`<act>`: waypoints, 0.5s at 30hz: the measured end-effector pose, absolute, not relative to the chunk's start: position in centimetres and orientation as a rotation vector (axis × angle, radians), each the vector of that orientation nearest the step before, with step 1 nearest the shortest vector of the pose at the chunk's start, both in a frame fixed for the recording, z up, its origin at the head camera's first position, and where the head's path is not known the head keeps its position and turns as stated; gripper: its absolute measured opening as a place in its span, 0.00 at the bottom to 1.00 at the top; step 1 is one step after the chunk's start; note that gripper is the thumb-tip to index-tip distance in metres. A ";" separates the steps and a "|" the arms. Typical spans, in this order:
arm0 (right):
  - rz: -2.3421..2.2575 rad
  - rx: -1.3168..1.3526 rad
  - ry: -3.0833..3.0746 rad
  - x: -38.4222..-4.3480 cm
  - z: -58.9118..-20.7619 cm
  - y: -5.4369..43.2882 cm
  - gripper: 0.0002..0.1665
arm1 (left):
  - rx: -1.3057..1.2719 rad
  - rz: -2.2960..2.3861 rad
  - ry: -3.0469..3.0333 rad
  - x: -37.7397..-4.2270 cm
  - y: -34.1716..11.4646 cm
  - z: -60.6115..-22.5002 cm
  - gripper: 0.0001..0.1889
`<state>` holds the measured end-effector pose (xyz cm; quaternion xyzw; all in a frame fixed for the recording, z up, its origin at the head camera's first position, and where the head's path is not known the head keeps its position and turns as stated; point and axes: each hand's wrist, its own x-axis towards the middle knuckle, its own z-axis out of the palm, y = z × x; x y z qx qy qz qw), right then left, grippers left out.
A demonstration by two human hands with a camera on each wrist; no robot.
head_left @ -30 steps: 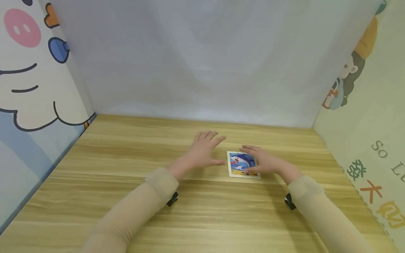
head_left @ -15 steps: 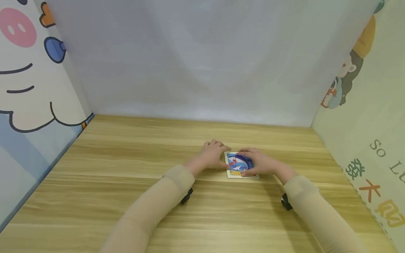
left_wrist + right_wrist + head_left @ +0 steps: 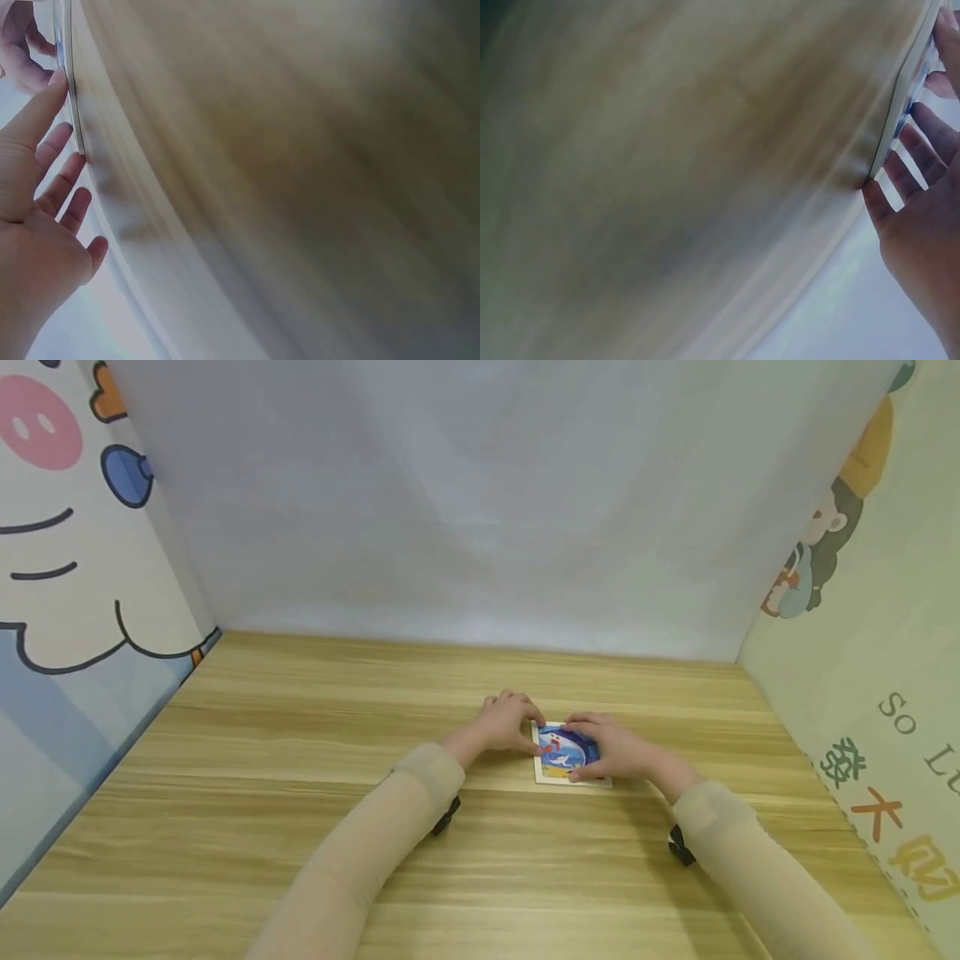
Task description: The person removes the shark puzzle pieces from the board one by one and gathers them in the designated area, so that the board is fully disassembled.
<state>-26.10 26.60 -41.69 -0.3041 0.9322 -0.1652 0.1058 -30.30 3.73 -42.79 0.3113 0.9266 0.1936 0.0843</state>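
Note:
A small flat square picture board [image 3: 557,762] with a white border and a blue whale picture lies on the wooden table. At its left edge, my left hand [image 3: 510,724] touches with thumb and bent index finger; the left wrist view shows that thumb on the board's edge [image 3: 73,105]. My right hand [image 3: 618,750] spans the right part, thumb at the front border and index finger near the back one, holding it. The right wrist view has the right fingers [image 3: 922,154] along the board's thin side [image 3: 891,120]. The right hand hides part of the picture.
Wood-grain table [image 3: 337,693] surrounds the board. A pale curtain [image 3: 480,527] closes off the back. Cartoon-printed panels stand at the left [image 3: 67,543] and right [image 3: 862,677]. Black straps [image 3: 681,846] sit at both wrists.
My left hand has come in from the left and lowered, its fingers now at the board's left edge. My right hand has settled onto the board's right side. The board has hardly moved.

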 end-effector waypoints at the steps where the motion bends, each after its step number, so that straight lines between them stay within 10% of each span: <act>1: -0.500 -0.893 2.742 -26.1 -41.6 26.6 0.48 | 0.917 0.593 2.757 -30.4 3.8 -42.8 0.24; 15: -0.659 -0.843 2.758 -26.9 -42.0 26.9 0.30 | 0.814 0.671 2.708 -30.5 4.3 -42.2 0.17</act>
